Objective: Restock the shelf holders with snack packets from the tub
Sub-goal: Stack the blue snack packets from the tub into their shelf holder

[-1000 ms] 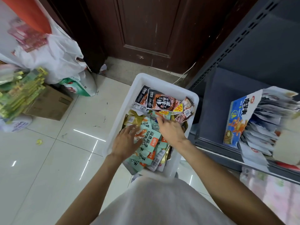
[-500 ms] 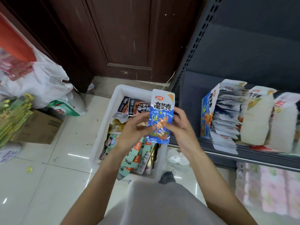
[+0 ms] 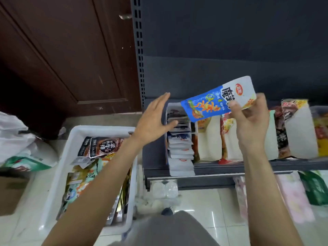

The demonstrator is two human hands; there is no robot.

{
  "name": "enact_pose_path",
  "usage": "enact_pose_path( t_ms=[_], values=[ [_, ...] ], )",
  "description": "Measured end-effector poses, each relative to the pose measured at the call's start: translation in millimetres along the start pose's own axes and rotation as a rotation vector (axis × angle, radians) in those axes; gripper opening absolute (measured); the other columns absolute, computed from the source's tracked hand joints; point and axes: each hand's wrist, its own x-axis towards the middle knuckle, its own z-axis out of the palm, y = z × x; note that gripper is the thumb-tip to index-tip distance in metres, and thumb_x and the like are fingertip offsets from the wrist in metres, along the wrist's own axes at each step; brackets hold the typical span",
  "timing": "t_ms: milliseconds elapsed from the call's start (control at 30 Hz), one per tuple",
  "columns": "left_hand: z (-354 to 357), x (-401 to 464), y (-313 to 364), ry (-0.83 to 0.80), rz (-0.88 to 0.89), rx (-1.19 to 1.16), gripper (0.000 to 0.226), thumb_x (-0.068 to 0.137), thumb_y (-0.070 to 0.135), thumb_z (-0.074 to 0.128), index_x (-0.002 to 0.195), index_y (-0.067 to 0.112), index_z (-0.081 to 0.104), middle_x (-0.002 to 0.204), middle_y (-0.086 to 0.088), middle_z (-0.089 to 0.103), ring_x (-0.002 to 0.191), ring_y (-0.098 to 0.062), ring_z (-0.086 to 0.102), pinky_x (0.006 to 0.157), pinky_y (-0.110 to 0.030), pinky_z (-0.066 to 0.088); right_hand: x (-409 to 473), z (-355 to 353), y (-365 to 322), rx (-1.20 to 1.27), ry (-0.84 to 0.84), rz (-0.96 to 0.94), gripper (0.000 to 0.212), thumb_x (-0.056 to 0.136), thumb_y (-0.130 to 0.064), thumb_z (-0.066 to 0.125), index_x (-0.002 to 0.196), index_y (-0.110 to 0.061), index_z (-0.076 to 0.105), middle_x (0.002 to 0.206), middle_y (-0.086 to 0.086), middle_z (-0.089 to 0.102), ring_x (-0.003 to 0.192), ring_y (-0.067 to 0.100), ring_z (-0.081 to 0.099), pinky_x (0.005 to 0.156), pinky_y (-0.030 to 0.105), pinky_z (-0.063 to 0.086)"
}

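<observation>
My right hand (image 3: 250, 121) grips a blue and white snack packet (image 3: 211, 102), tilted, above the row of holders on the grey shelf (image 3: 221, 167). My left hand (image 3: 154, 119) is open, fingers spread, its fingertips at the leftmost holder (image 3: 179, 144), which holds several packets of the same kind. The white tub (image 3: 58, 167) sits on the floor at lower left, full of mixed snack packets, with dark packets (image 3: 101, 147) on top at its far end.
More cardboard holders (image 3: 298, 132) with other snacks stand to the right along the shelf. A dark wooden door (image 3: 67, 55) is behind the tub. White plastic bags (image 3: 16, 139) and a cardboard box (image 3: 10, 194) lie on the tiled floor at left. Packaged goods (image 3: 294, 196) fill the space below the shelf.
Both hands lifted the blue packet out of the tub; now my right hand alone carries it over the shelf holders, and my left hand has let go and reached to the leftmost holder.
</observation>
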Motion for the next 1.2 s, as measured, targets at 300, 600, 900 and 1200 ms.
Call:
enact_pose_path(
  t_ms=[300,600,900,1200],
  values=[
    [19.0,-12.3,4.8,0.135,0.135,0.277,0.029,0.091,0.028,0.062,0.116,0.015,0.068,0.111,-0.001,0.067,0.100,-0.023,0.063,0.088,-0.035,0.049,43.5,12.9,11.3,-0.090,-0.091,-0.095,0.021,0.089,-0.020,0.063,0.090,-0.033,0.047,0.090,-0.018,0.068,0.089,0.009,0.068,0.072,0.041,0.059],
    [23.9,-16.0,13.6,0.235,0.132,0.286,0.019,0.087,0.019,0.067,0.103,0.013,0.074,0.098,-0.004,0.070,0.082,-0.024,0.067,0.067,-0.035,0.056,47.2,32.2,22.4,-0.258,-0.294,-0.148,0.019,0.089,-0.022,0.064,0.091,-0.030,0.047,0.083,-0.022,0.064,0.080,0.001,0.067,0.060,0.033,0.056],
    [25.2,-17.6,10.8,0.229,0.137,0.288,0.021,0.089,0.022,0.064,0.107,0.015,0.073,0.099,-0.004,0.070,0.084,-0.023,0.066,0.068,-0.034,0.055,20.5,68.5,58.2,-0.775,-0.627,-0.377,0.017,0.086,-0.005,0.063,0.097,-0.016,0.070,0.089,0.002,0.072,0.078,0.024,0.067,0.063,0.025,0.044],
    [28.5,-24.3,7.0,0.216,0.091,0.213,0.032,0.094,0.027,0.058,0.123,0.014,0.062,0.118,-0.006,0.065,0.106,-0.022,0.062,0.086,-0.039,0.052,27.5,84.5,51.4,-1.170,-0.717,-0.178,0.022,0.093,-0.013,0.055,0.105,-0.022,0.072,0.102,0.008,0.069,0.097,0.033,0.063,0.074,0.035,0.045]
  ],
)
